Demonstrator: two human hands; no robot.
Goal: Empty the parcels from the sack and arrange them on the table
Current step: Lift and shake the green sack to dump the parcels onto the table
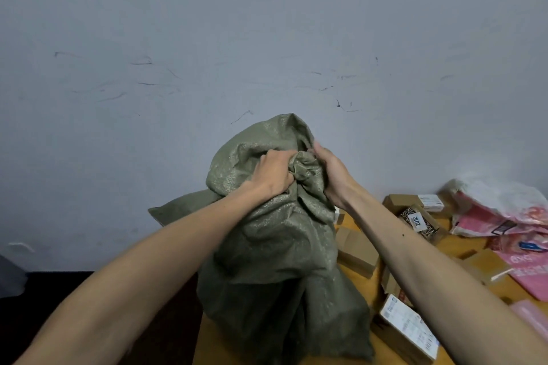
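Observation:
A grey-green woven sack [275,261] is held up over the left end of a wooden table [355,278], its lower part hanging down onto the tabletop. My left hand [274,172] grips a bunched fold near the sack's top. My right hand [329,170] grips the bunched fabric just to the right of it. Several cardboard parcels lie on the table to the right: a plain brown box [355,249], a box with a white "2012" label [421,221], and a box with a shipping label [407,326] at the front. What is inside the sack is hidden.
Pink and white plastic mailer bags [504,213] are piled at the far right of the table, with another pink bag [530,270] nearer. A pale grey wall stands right behind the table. Left of the table's edge the floor is dark.

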